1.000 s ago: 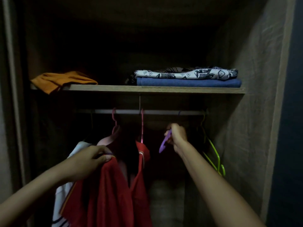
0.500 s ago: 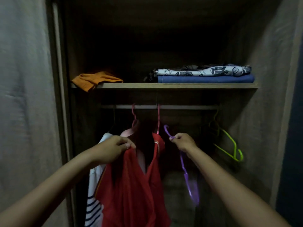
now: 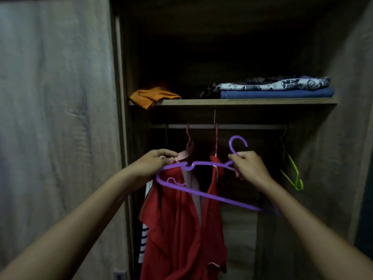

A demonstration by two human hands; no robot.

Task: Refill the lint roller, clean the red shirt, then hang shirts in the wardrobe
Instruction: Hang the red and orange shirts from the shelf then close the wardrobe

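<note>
A red shirt (image 3: 177,225) hangs in the open wardrobe below the rail (image 3: 222,126), its collar gripped by my left hand (image 3: 155,164). My right hand (image 3: 249,165) pinches the neck of a purple hanger (image 3: 201,191), just under its hook. The hanger is off the rail and lies tilted across the front of the red shirt, its left end by my left hand. A pink hanger (image 3: 188,142) hooks on the rail behind the shirt. A white striped shirt (image 3: 143,239) hangs to the left, mostly hidden.
A shelf (image 3: 242,101) above the rail carries an orange cloth (image 3: 154,96) and folded blue and patterned fabrics (image 3: 276,89). A green hanger (image 3: 292,170) hangs at the right end. The wardrobe door (image 3: 56,128) stands to the left, the side wall to the right.
My right hand has lifted the purple hanger off the rail and swung it level across the red shirt. The view has shifted left and closer; my left hand keeps its hold on the collar.
</note>
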